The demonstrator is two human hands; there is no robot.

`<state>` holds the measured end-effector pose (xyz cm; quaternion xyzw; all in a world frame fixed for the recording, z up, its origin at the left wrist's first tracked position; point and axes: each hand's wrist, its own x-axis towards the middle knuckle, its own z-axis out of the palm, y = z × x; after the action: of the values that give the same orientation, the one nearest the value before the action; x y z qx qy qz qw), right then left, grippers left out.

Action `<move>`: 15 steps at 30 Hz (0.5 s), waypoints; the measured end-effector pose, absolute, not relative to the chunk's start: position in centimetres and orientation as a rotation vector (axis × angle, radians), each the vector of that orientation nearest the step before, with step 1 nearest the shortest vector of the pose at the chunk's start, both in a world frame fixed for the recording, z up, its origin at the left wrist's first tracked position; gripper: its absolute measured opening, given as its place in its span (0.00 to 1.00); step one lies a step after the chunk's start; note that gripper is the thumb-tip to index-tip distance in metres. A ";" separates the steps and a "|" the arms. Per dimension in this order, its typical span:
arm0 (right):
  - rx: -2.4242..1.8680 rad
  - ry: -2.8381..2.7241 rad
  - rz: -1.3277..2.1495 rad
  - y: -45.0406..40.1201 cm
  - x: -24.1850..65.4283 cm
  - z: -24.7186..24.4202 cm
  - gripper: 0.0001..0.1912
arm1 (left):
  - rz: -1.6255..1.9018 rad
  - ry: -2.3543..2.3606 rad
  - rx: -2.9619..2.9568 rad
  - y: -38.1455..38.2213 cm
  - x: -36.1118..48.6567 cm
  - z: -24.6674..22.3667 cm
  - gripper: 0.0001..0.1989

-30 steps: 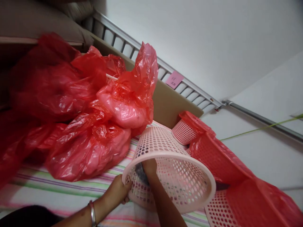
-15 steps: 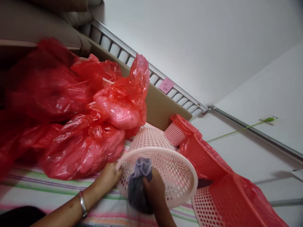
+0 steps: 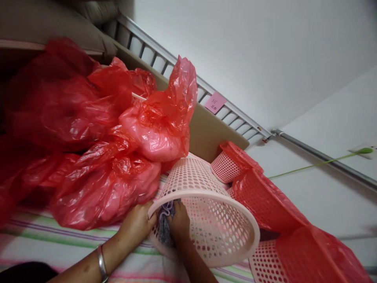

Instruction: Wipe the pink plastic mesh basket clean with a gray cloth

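Note:
A pale pink perforated basket (image 3: 229, 196) lies tilted on a striped sheet (image 3: 73, 237), its mouth facing me. My left hand (image 3: 140, 222) grips the left side of its rim, thumb over the edge; a silver bangle circles that wrist. Just inside the mouth, my right hand (image 3: 180, 222) is closed on a crumpled grey cloth (image 3: 165, 232) with a wavy lilac edge. The cloth is against the basket's inner left side, and part of it is hidden by my right hand.
Red plastic bags (image 3: 106, 184) fill the left. Baskets covered in red plastic (image 3: 259, 200) line the right. Behind are a beige board (image 3: 206, 133), a metal rail (image 3: 165, 63) with a pink note (image 3: 215, 103), and a grey pole (image 3: 324, 157).
My right hand has carried the grey cloth into the basket mouth, toward its left inner side. The basket appears slightly further right in view; my left hand still holds its rim.

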<state>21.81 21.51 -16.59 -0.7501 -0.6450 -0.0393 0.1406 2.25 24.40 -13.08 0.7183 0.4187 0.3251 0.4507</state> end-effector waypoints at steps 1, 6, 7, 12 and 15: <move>-2.185 -1.833 -0.080 22.7 22.2 -16.3 0.17 | 0.811 1.023 1.769 24.5 2.3 -13.1 0.11; -2.253 -1.672 0.010 27.3 23.6 -16.0 0.10 | 0.789 1.033 1.756 24.6 2.2 -12.8 0.10; -2.252 -1.648 0.026 27.6 23.7 -16.3 0.12 | 0.773 1.046 1.752 24.6 2.1 -12.7 0.10; -2.290 -1.512 0.061 27.1 23.5 -17.5 0.16 | 0.816 1.045 1.626 23.7 2.1 -13.0 0.10; -2.316 -1.463 0.047 26.8 23.3 -17.4 0.19 | 0.707 0.972 1.418 22.6 3.1 -14.2 0.13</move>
<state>23.32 26.82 -17.44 -0.8283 -0.5232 0.0169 0.1996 3.05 22.61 -14.20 0.6112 0.4191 0.3048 0.5982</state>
